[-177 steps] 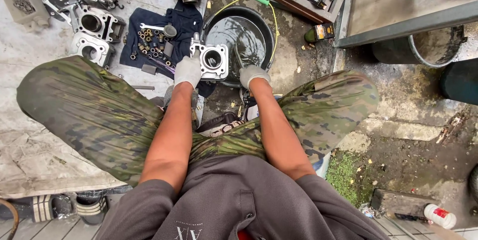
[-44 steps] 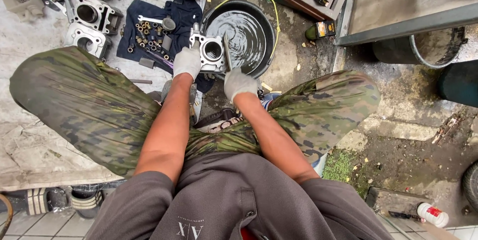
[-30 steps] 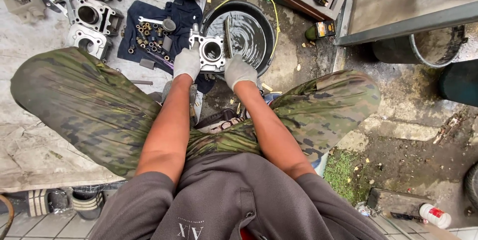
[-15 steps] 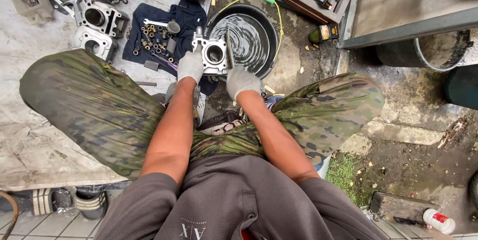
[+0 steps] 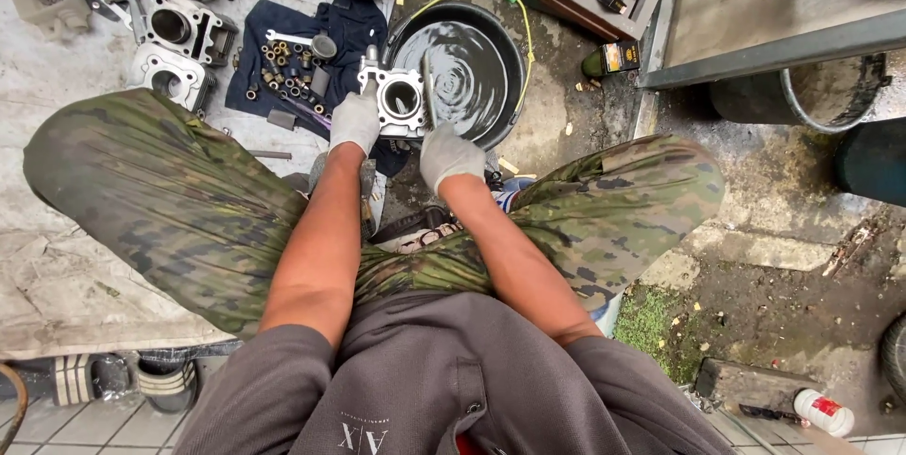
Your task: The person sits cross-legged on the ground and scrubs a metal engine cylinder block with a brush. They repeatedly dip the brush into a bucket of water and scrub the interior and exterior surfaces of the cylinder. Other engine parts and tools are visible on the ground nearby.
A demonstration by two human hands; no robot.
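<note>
Gripping the square cast-metal engine cylinder (image 5: 401, 99) with my gloved left hand (image 5: 355, 120), fingers clamped on its edge, I steady it over the rim of the round black basin (image 5: 505, 58) of rippled dark liquid. My right hand (image 5: 449, 155), in a pale knit glove, is closed round a slim flat metal tool (image 5: 428, 89) standing against the cylinder's side. Beyond lie small bolts and rings on a dark blue cloth (image 5: 274, 44).
</note>
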